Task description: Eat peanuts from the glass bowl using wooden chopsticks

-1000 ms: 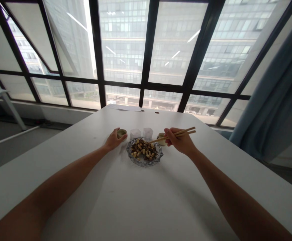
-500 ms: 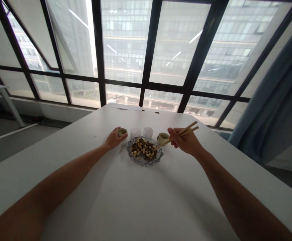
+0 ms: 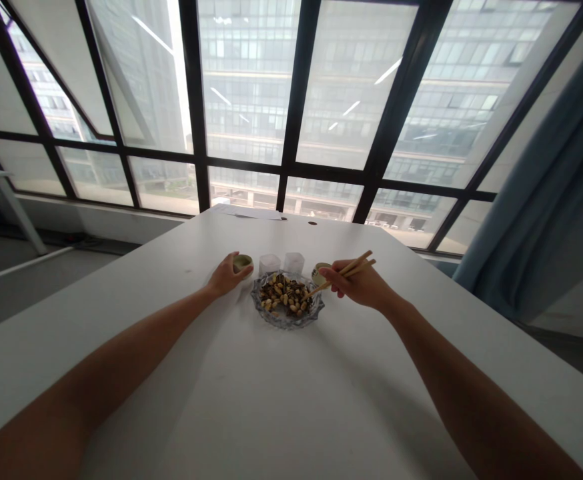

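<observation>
A glass dish (image 3: 287, 324) with a jagged rim holds a mix of pistachios (image 3: 267, 305) and darker seeds that look like sunflower seeds (image 3: 276, 285). My right hand (image 3: 359, 283) is closed around a pair of wooden chopsticks (image 3: 354, 266); their tips reach in among the nuts at the dish's right side. Behind those fingers stands a small pale cup (image 3: 318, 272), partly hidden. On the left, my left hand (image 3: 226, 275) curls its thumb and fingers around a small greenish cup (image 3: 243, 265) that rests upright on the table.
Two clear plastic cups (image 3: 270, 264) stand just behind the dish, between the small cups. The white table (image 3: 251, 407) runs to the windows, with paper sheets (image 3: 244, 213) at its far end. A blue curtain (image 3: 536, 200) hangs on the right.
My right hand has shifted left and slightly down with the chopsticks, covering more of the right cup. The left hand stays on its cup. The whole view has moved slightly.
</observation>
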The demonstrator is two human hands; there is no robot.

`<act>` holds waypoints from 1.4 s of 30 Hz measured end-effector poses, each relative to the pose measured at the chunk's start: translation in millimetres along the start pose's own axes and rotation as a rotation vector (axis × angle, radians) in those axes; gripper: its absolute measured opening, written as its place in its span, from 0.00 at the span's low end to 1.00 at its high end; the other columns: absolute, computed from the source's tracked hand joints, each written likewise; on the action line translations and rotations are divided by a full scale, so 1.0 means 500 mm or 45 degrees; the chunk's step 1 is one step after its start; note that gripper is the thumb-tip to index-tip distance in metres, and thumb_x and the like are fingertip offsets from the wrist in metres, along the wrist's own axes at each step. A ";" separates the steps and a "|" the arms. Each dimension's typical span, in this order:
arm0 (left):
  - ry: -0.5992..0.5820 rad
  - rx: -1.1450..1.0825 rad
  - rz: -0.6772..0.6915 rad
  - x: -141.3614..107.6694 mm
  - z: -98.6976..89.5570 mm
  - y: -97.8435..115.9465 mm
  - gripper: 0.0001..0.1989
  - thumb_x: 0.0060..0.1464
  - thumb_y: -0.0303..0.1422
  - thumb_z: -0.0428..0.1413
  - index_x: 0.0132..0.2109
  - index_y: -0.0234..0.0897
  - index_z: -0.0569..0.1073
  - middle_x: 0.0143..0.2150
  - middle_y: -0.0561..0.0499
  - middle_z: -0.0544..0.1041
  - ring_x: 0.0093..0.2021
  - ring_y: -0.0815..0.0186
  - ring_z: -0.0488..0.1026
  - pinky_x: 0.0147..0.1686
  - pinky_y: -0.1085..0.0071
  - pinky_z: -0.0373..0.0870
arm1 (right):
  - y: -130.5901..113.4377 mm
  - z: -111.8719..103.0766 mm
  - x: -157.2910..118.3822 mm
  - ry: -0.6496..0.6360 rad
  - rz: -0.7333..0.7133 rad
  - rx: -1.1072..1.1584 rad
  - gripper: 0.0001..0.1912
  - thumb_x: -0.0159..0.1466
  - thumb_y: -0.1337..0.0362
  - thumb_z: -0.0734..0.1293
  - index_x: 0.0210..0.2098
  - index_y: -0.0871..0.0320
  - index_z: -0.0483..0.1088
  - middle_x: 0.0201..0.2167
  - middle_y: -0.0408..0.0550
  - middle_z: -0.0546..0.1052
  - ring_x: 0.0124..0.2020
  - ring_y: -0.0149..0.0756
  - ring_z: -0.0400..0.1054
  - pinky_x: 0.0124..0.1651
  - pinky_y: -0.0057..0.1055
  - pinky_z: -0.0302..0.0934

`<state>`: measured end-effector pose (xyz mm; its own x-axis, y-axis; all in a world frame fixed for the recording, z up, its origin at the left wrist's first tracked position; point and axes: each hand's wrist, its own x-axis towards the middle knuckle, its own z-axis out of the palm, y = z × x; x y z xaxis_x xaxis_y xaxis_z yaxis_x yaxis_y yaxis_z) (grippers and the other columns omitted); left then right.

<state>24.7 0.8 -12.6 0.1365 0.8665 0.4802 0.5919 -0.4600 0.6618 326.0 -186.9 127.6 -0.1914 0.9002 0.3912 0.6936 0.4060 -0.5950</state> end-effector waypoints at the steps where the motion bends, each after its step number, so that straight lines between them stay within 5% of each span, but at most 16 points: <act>1: -0.003 0.002 -0.004 0.000 0.000 0.000 0.37 0.54 0.51 0.59 0.63 0.31 0.64 0.58 0.35 0.74 0.56 0.52 0.73 0.56 0.57 0.69 | 0.000 -0.001 0.000 -0.020 -0.001 0.005 0.31 0.61 0.35 0.64 0.20 0.57 0.71 0.14 0.47 0.74 0.15 0.33 0.69 0.18 0.26 0.61; 14: -0.006 0.013 0.004 0.001 -0.002 0.000 0.36 0.54 0.51 0.59 0.62 0.33 0.64 0.58 0.36 0.74 0.57 0.52 0.73 0.56 0.57 0.69 | -0.002 -0.008 0.000 -0.140 0.004 0.073 0.23 0.57 0.42 0.71 0.23 0.56 0.76 0.17 0.45 0.76 0.18 0.33 0.70 0.19 0.26 0.62; 42: 0.006 -0.001 0.006 -0.001 0.000 -0.003 0.36 0.53 0.51 0.59 0.62 0.33 0.65 0.58 0.36 0.75 0.56 0.52 0.74 0.56 0.57 0.69 | -0.004 -0.011 -0.004 -0.132 -0.021 0.023 0.29 0.62 0.37 0.64 0.21 0.56 0.70 0.16 0.45 0.75 0.16 0.32 0.69 0.20 0.26 0.62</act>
<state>23.8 1.3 -13.9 0.1351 0.8633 0.4862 0.5909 -0.4641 0.6598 329.0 -190.2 132.0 -0.2741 0.9046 0.3264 0.6775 0.4225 -0.6020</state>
